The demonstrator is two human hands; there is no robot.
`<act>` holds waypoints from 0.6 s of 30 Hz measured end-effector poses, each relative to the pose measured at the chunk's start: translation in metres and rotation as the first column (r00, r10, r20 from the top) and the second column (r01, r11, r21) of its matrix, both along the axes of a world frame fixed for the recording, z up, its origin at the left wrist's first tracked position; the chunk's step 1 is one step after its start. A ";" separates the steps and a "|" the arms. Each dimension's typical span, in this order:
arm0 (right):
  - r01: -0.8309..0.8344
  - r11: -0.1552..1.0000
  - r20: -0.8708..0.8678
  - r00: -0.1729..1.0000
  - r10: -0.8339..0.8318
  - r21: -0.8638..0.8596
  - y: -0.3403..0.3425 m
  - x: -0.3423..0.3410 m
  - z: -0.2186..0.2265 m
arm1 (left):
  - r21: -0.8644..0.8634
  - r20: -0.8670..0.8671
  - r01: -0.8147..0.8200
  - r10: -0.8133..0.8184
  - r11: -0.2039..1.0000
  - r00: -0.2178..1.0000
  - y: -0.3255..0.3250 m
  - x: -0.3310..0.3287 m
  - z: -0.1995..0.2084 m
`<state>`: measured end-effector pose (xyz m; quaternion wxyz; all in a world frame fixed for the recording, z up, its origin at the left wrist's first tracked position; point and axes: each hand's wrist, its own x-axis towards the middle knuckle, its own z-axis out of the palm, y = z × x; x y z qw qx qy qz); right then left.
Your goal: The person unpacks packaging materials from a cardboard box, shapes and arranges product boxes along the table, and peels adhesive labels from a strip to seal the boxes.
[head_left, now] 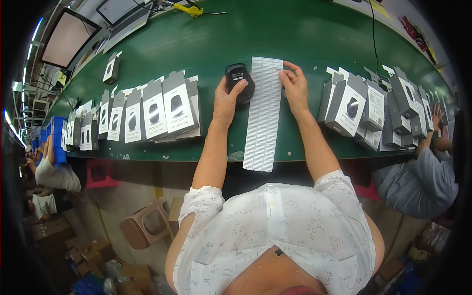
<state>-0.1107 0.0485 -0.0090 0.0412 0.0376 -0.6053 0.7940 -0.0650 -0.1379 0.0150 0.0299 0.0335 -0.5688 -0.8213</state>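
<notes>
A black computer mouse (238, 73) rests in my left hand (225, 102), its underside turned up so that a small printed label shows. My thumb lies across that face and the other fingers are mostly hidden behind the mouse. Right beside it, a long white sheet of small stickers (264, 115) lies on the green table (221, 39), its near end reaching over the front edge. My right hand (295, 89) pinches the sheet's right side close to its far end.
Grey-and-white mouse boxes (154, 113) with raised flaps stand in a row at left; more boxes (348, 105) crowd the right. A single box (112, 69), monitor (69, 38), laptop (127, 22) and yellow tool (189, 10) sit farther back. Co-workers flank both sides; a brown stool (142, 227) stands below.
</notes>
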 end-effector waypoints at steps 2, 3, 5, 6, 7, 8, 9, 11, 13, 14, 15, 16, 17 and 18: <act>-0.007 1.000 -0.008 1.000 0.007 0.007 -0.001 0.000 0.000 | -0.001 0.002 -0.003 0.003 1.000 1.000 -0.001 0.001 0.000; -0.008 1.000 -0.015 1.000 0.009 0.013 -0.001 0.000 0.001 | 0.008 0.003 0.000 0.000 1.000 1.000 -0.001 0.001 0.000; -0.001 1.000 -0.010 1.000 0.002 0.023 -0.002 0.002 0.004 | 0.016 0.001 0.004 -0.004 1.000 1.000 -0.002 0.001 0.001; 0.008 0.999 -0.003 1.000 -0.007 0.033 -0.002 0.002 0.005 | 0.027 -0.001 0.002 -0.002 1.000 1.000 -0.002 0.001 0.001; 0.010 0.999 -0.005 1.000 -0.010 0.032 -0.002 0.002 0.005 | 0.039 -0.003 0.001 -0.001 0.999 1.000 -0.002 0.001 0.002; 0.009 0.999 -0.003 1.000 -0.009 0.039 -0.001 0.001 0.004 | 0.039 -0.006 0.006 -0.005 0.999 1.000 -0.001 0.000 0.002; 0.009 0.999 0.000 1.000 -0.009 0.046 0.000 0.001 0.004 | 0.123 0.005 0.008 -0.009 0.992 1.000 -0.002 0.000 0.003; 0.019 0.996 -0.035 0.999 -0.016 0.087 -0.001 0.002 0.004 | 0.256 0.020 0.019 -0.025 0.967 1.000 -0.008 0.003 0.004; 0.033 0.991 -0.067 0.997 -0.025 0.127 -0.002 0.004 0.004 | 0.333 -0.036 0.024 -0.013 0.943 0.999 -0.009 0.003 0.006; 0.030 0.984 -0.106 0.994 -0.011 0.173 -0.004 0.005 0.006 | 0.333 -0.027 0.033 -0.026 0.942 0.999 -0.008 0.004 0.009; 0.027 0.975 -0.145 0.989 0.005 0.219 -0.005 0.007 0.009 | 0.333 -0.027 0.035 -0.028 0.942 0.999 -0.008 0.003 0.010; 0.035 0.975 -0.170 0.985 0.003 0.220 -0.007 0.010 0.012 | 0.270 0.034 0.092 -0.106 0.958 0.994 -0.009 0.002 0.010; 0.035 0.975 -0.170 0.985 0.003 0.219 -0.008 0.012 0.016 | 0.210 0.100 0.152 -0.176 0.966 0.979 -0.010 0.001 0.012; 0.022 0.974 -0.175 0.984 0.018 0.226 -0.009 0.015 0.019 | 0.147 0.093 0.190 -0.205 0.971 0.974 -0.006 -0.002 0.013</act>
